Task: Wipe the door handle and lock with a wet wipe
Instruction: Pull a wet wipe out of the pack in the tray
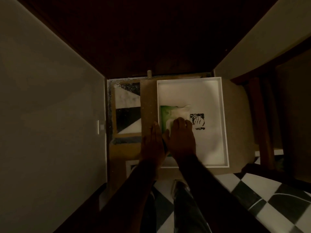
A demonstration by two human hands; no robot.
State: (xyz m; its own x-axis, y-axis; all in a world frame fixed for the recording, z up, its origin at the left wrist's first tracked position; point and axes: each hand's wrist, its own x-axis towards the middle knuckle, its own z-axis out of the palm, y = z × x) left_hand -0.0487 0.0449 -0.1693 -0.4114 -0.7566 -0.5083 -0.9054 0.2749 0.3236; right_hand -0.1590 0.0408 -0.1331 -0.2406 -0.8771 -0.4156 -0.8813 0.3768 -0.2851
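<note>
With the left hand flat beside the green wipe pack, the right hand, pinching a wipe, should probably pull slowly.

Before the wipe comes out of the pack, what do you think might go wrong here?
The wipe pack may lift with the wipe, since the left hand rests beside it, not clearly on it. The shallow white tray could slide on the cardboard. Dim light may hide an extra wipe following the right hand.
</note>
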